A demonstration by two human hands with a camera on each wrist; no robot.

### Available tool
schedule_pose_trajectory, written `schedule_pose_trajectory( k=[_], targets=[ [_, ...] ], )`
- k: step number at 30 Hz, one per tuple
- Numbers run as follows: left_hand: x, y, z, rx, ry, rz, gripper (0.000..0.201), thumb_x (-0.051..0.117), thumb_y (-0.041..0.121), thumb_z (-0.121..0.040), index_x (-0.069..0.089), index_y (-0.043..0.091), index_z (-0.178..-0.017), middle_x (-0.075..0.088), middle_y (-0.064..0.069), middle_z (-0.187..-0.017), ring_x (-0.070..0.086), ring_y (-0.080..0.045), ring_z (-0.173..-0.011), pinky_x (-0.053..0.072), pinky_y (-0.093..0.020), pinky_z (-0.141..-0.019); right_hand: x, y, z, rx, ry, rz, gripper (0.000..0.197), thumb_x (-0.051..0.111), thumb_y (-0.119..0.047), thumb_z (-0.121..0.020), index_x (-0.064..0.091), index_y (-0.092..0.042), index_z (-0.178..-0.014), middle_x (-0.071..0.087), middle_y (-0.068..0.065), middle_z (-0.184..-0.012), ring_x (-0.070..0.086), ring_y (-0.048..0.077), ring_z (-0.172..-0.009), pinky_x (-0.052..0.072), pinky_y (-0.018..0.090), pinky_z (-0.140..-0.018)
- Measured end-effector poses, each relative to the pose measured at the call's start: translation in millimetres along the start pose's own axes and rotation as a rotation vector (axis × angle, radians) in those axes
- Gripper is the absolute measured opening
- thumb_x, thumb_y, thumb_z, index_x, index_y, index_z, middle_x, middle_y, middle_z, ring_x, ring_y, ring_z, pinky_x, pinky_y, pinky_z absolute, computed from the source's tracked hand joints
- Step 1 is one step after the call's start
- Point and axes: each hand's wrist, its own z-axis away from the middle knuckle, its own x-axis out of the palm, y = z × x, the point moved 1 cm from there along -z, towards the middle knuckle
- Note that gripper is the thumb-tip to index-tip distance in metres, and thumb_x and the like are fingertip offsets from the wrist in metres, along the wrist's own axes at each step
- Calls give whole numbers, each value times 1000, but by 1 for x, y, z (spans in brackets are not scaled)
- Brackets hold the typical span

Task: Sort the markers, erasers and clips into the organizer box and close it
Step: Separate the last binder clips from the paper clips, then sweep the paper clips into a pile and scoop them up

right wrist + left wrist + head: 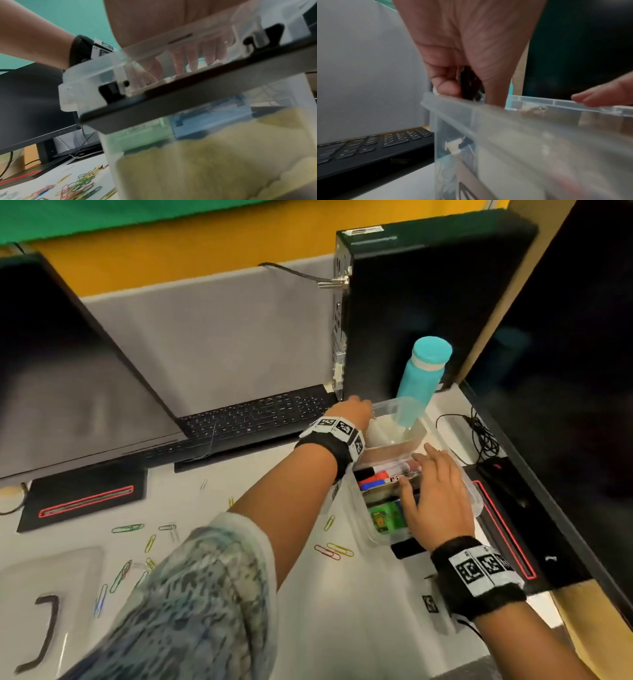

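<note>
The clear organizer box point(476, 501) stands at the right of the desk, its clear lid point(394, 419) raised at the far end. Markers point(383, 474) and a green eraser point(383, 517) lie inside. My left hand point(356, 409) reaches across and pinches the lid's point(488, 121) far left edge between thumb point(447, 88) and fingers. My right hand point(438, 501) lies flat over the near part of the box, fingers straight; its fingertips point(599, 98) touch the rim. Colored paper clips point(130, 529) point(82, 182) lie scattered on the desk to the left of the box.
A teal bottle point(423, 378) and a black computer tower point(411, 302) stand right behind the box. A keyboard point(257, 416) lies to its left, cables point(479, 436) and a monitor base point(513, 525) to its right. A monitor point(68, 371) fills the left.
</note>
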Motion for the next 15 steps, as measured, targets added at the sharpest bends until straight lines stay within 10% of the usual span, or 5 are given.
schedule_pose_trajectory(
  k=[5, 11, 15],
  targets=[
    [6, 2, 10, 35, 2, 11, 53, 60, 23, -89, 39, 8, -135, 46, -16, -129, 54, -37, -115, 46, -44, -92, -9, -7, 4, 12, -2, -60, 46, 53, -28, -90, 43, -12, -133, 39, 9, -144, 27, 28, -138, 28, 46, -114],
    [34, -41, 97, 83, 373, 311, 41, 50, 21, -92, 43, 17, -132, 44, -3, -128, 50, -23, -113, 48, -38, -90, -5, -79, 27, -277, -2, -239, 38, 52, -17, -89, 49, -12, -127, 42, 5, -139, 33, 21, -134, 27, 38, -115],
    [94, -107, 173, -112, 331, 355, 35, 46, 20, -94, 46, 20, -128, 43, 2, -130, 44, -17, -115, 46, -34, -94, 43, -124, 26, -298, -269, -342, 34, 45, -9, -91, 51, -12, -125, 49, 5, -129, 47, 20, -119, 42, 32, -99]
  ],
)
